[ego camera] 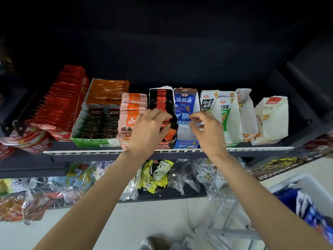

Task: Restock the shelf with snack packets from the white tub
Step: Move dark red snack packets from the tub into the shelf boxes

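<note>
While both hands were raised at mid-frame, the left hand (pixel 149 129) was curled on red-and-black snack packets (pixel 163 101) in their shelf (pixel 126 152) box; the right hand (pixel 205 130) was pinched empty beside the blue packet (pixel 184 103). The white tub (pixel 304 181) was seen at lower right.

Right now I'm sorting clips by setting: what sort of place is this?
Most likely a small shop aisle: a dark shelf lined with open display boxes of snack packets, bagged snacks on the tier below, and a white tub of stock.
</note>
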Motion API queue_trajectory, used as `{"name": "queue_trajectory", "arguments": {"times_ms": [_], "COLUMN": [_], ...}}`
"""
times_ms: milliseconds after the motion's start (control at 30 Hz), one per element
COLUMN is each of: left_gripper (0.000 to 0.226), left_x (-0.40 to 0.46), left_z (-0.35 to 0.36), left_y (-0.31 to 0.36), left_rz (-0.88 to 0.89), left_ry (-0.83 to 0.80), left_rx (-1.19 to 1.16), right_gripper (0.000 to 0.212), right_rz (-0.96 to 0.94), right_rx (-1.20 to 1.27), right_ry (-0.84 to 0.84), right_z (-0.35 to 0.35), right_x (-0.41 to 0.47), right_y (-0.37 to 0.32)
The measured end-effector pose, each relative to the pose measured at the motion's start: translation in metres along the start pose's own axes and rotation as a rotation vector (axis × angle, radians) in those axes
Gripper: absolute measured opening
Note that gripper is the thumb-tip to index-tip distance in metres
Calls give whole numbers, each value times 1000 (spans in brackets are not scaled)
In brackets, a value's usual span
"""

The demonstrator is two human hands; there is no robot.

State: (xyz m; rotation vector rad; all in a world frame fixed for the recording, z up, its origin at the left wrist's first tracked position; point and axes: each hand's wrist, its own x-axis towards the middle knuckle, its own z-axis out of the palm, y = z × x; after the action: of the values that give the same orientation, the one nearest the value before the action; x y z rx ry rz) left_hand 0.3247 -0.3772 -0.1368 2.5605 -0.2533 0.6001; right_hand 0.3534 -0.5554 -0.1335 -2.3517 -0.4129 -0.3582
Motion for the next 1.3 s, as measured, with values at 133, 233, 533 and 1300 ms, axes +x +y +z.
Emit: {"name": "queue_trajectory", "arguments": {"times_ms": [133, 233, 533, 1300], "left_gripper": [19, 18, 19, 71], "left_x": [-6, -14, -46, -136], "left_z": [26, 56, 184, 324], "left_y": [41, 84, 242, 401], "left_rz": [44, 92, 204, 285], "left_ry": [-27, -90, -477, -1054], "left_rx": [-76, -126, -173, 232], "right_gripper": [16, 15, 25, 70], "right_rz": [26, 66, 546, 935], "right_rx": [-64, -135, -264, -338], "right_ry": [38, 56, -82, -616], "right_z": [-31, -59, -162, -259], "right_x": [-29, -61, -195, -378], "right_y": [23, 52, 185, 369]}}
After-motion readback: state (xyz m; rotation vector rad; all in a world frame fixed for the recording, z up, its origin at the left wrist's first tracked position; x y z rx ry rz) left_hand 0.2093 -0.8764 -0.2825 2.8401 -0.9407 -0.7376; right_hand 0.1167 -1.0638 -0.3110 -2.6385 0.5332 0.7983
